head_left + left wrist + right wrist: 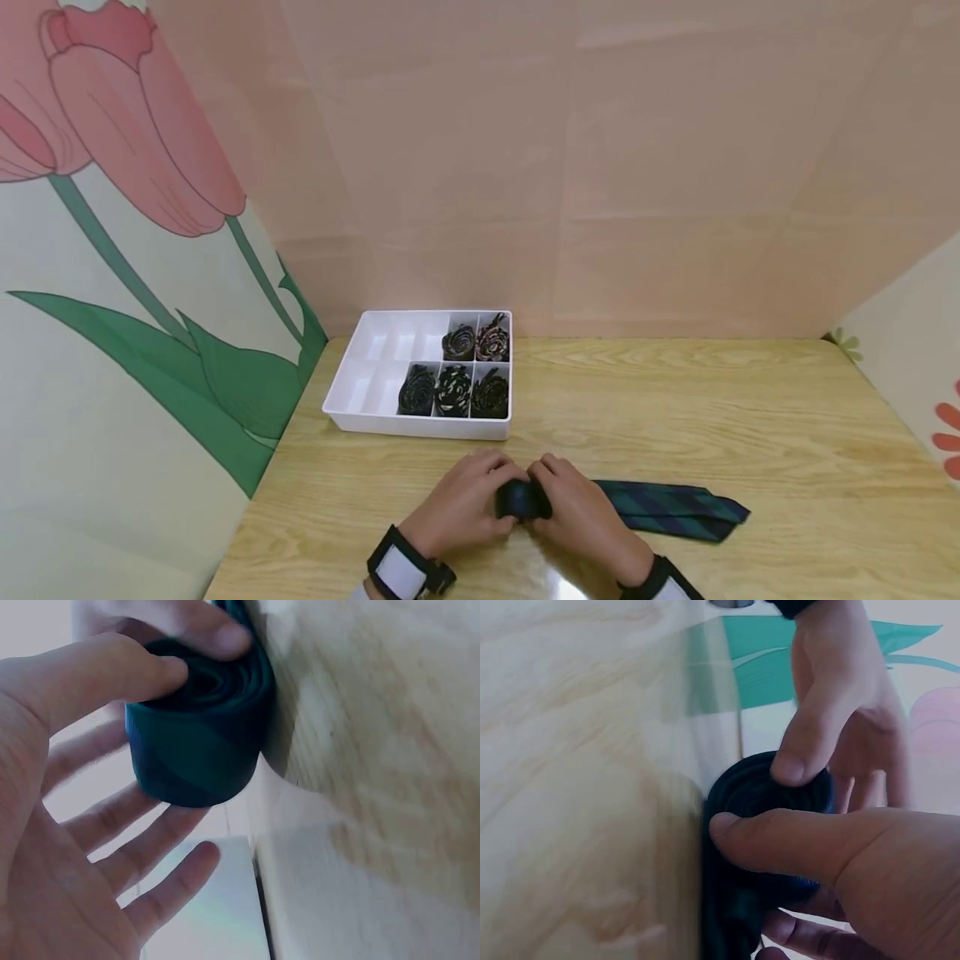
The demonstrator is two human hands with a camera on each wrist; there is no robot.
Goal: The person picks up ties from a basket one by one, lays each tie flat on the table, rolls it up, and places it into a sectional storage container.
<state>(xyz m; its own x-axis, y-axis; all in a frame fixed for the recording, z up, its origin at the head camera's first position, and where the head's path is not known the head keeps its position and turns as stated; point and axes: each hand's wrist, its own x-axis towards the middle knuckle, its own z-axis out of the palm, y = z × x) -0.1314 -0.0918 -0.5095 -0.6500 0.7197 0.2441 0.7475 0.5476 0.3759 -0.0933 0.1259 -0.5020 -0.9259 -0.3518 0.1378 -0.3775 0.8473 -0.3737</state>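
Note:
A green and navy striped necktie (667, 508) lies partly rolled on the table. Its coil (199, 750) stands on edge near the table's front, and the flat tail runs off to the right, past the right hand. My left hand (468, 500) grips the coil from the left, thumb on one flat side in the left wrist view. From the other side my right hand (581, 512) holds the same coil, its thumb pressed on the spiral in the right wrist view. Some of the right fingers are hidden behind the roll.
Behind the hands, left of centre, stands a white divided box (416, 427). Several dark rolled neckties (453, 392) fill compartments on its right side; those on its left hold nothing. A wooden table (675, 400) reaches to the pink wall covering (562, 167).

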